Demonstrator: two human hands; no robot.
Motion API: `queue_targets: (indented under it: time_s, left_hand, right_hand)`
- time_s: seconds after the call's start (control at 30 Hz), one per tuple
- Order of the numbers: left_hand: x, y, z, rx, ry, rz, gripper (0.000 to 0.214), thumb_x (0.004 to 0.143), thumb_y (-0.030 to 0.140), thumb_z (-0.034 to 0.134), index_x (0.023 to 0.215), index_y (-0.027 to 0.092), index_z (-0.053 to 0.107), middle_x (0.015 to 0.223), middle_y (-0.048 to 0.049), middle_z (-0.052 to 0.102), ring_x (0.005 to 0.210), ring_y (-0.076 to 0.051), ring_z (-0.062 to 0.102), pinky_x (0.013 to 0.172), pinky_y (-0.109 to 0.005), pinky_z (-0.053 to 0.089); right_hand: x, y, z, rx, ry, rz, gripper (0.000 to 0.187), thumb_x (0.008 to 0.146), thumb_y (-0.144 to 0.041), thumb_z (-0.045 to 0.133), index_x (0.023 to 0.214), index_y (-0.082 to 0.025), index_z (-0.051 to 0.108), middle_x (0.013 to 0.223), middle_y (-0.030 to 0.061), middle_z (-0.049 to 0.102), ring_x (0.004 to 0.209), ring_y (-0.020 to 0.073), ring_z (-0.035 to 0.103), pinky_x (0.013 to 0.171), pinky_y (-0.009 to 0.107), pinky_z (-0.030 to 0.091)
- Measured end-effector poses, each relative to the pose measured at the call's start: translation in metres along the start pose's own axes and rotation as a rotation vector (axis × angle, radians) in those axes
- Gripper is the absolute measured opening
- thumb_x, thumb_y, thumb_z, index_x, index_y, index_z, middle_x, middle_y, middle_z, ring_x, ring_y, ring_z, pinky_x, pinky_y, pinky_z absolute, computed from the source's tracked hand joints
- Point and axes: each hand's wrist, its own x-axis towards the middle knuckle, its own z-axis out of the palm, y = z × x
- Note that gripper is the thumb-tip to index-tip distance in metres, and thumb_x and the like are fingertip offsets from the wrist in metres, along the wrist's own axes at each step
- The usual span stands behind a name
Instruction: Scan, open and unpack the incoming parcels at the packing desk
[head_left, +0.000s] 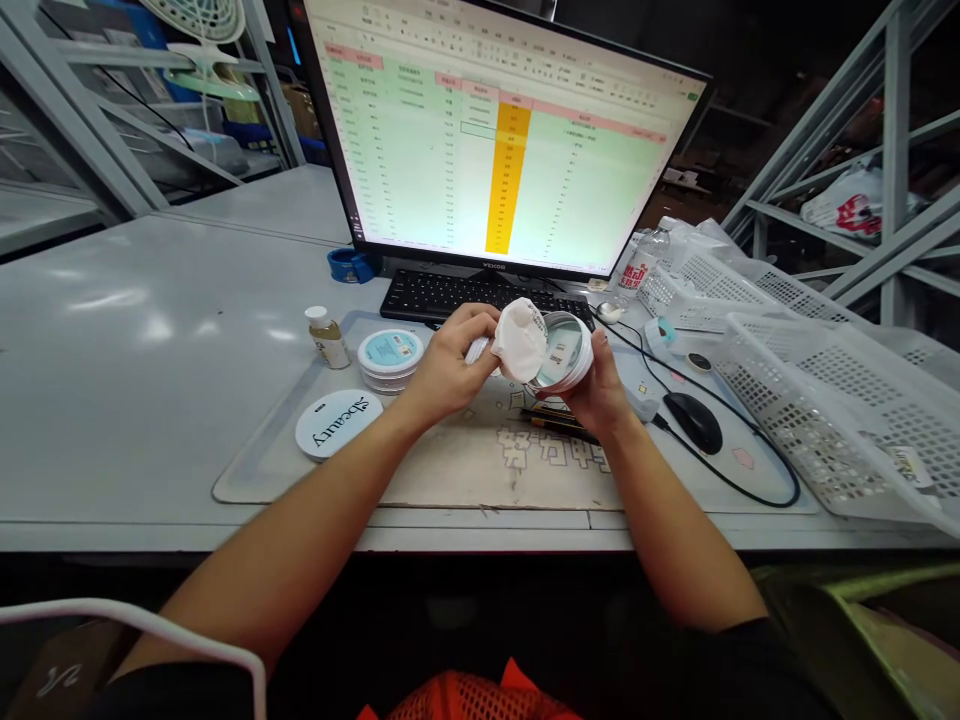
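My right hand grips a round white jar tilted on its side, its open mouth facing me. My left hand pinches a white crumpled wipe against the jar's mouth. Both hands hover above the desk mat, in front of the black keyboard. A closed round tin with a light blue lid sits just left of my left hand. A flat white lid printed "beauty" lies further left on the mat. A small bottle with a white cap stands beside the tin.
A monitor showing a spreadsheet stands behind the keyboard. A black mouse with its cable lies right of my hands. White perforated baskets fill the right side. A blue tape roll sits by the monitor base. Pens lie under my hands.
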Motion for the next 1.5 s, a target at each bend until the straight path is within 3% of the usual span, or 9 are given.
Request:
queue_targets:
  time_s: [0.2, 0.33, 0.5, 0.57, 0.67, 0.93, 1.27, 1.37, 1.5]
  left_hand:
    - [-0.013, 0.011, 0.015, 0.338, -0.086, 0.153, 0.011, 0.096, 0.025, 0.061, 0.096, 0.022, 0.072, 0.132, -0.0111, 0.069, 0.129, -0.033, 0.057, 0.113, -0.053, 0.049]
    - [-0.019, 0.014, 0.026, 0.326, -0.197, 0.154, 0.015, 0.099, 0.029, 0.062, 0.103, 0.023, 0.075, 0.136, -0.0115, 0.069, 0.133, -0.035, 0.056, 0.115, -0.055, 0.048]
    - [-0.015, 0.015, 0.036, -0.248, 0.052, -0.247, 0.045, 0.103, 0.065, 0.055, 0.111, 0.022, 0.069, 0.126, -0.0101, 0.072, 0.115, -0.027, 0.068, 0.106, -0.043, 0.056]
    - [-0.013, 0.016, 0.040, -0.514, 0.161, -0.479, 0.068, 0.104, 0.080, 0.041, 0.130, 0.022, 0.065, 0.129, -0.0118, 0.072, 0.110, -0.026, 0.071, 0.094, -0.039, 0.061]
    - [-0.012, 0.016, 0.045, -0.785, 0.129, -0.686, 0.087, 0.100, 0.090, 0.035, 0.148, 0.021, 0.058, 0.133, -0.0148, 0.072, 0.112, -0.029, 0.074, 0.088, -0.037, 0.063]
    - [-0.015, 0.015, 0.052, -0.911, 0.123, -0.759, 0.082, 0.100, 0.085, 0.046, 0.149, 0.022, 0.061, 0.139, -0.0142, 0.074, 0.125, -0.031, 0.073, 0.100, -0.038, 0.063]
    - [-0.008, 0.019, 0.047, -0.878, 0.165, -0.979, 0.059, 0.109, 0.064, 0.050, 0.132, 0.015, 0.073, 0.120, -0.0130, 0.080, 0.102, -0.024, 0.078, 0.087, -0.031, 0.063]
    - [-0.011, 0.020, 0.050, -0.847, 0.140, -0.873, 0.060, 0.111, 0.062, 0.044, 0.142, 0.016, 0.067, 0.127, -0.0138, 0.077, 0.104, -0.025, 0.077, 0.092, -0.036, 0.063]
    - [-0.023, 0.020, 0.055, -0.462, 0.091, -0.316, 0.062, 0.111, 0.063, 0.039, 0.148, 0.020, 0.061, 0.148, -0.0165, 0.066, 0.132, -0.031, 0.065, 0.115, -0.048, 0.054]
  right_hand:
    - [-0.004, 0.005, 0.007, -0.116, -0.016, -0.083, 0.084, 0.079, -0.097, 0.068, 0.114, -0.021, 0.072, 0.097, 0.0080, 0.074, 0.082, 0.0254, 0.073, 0.071, 0.042, 0.069]
    - [-0.004, 0.007, 0.003, -0.160, -0.086, 0.046, 0.079, 0.083, -0.098, 0.062, 0.102, -0.022, 0.074, 0.088, 0.0070, 0.073, 0.078, 0.0254, 0.072, 0.071, 0.043, 0.068]
    - [0.001, 0.013, 0.004, -0.002, -0.145, -0.008, 0.086, 0.084, -0.094, 0.065, 0.135, -0.025, 0.068, 0.125, 0.0118, 0.077, 0.107, 0.0304, 0.075, 0.088, 0.048, 0.068]
    - [0.001, 0.016, 0.010, -0.071, -0.153, -0.133, 0.091, 0.082, -0.088, 0.075, 0.149, -0.029, 0.061, 0.149, 0.0125, 0.067, 0.123, 0.0323, 0.071, 0.098, 0.049, 0.066]
    - [-0.002, 0.020, 0.017, -0.335, -0.168, -0.291, 0.098, 0.078, -0.075, 0.089, 0.159, -0.032, 0.054, 0.165, 0.0136, 0.052, 0.142, 0.0354, 0.059, 0.113, 0.054, 0.059]
    - [-0.001, 0.037, 0.013, -0.688, -0.227, -0.484, 0.097, 0.090, -0.069, 0.081, 0.170, -0.031, 0.041, 0.172, 0.0177, 0.044, 0.158, 0.0381, 0.044, 0.127, 0.064, 0.044]
    - [-0.007, 0.039, 0.021, -0.813, -0.231, -0.639, 0.085, 0.098, -0.056, 0.076, 0.171, -0.030, 0.040, 0.169, 0.0168, 0.045, 0.161, 0.0366, 0.039, 0.134, 0.063, 0.035]
    - [-0.008, 0.037, 0.025, -0.669, -0.173, -0.530, 0.088, 0.091, -0.064, 0.082, 0.164, -0.028, 0.049, 0.165, 0.0178, 0.050, 0.153, 0.0395, 0.049, 0.123, 0.063, 0.050]
    - [-0.007, 0.038, 0.033, -0.233, -0.032, -0.184, 0.075, 0.091, -0.081, 0.070, 0.142, -0.026, 0.066, 0.137, 0.0130, 0.071, 0.128, 0.0362, 0.068, 0.102, 0.056, 0.065]
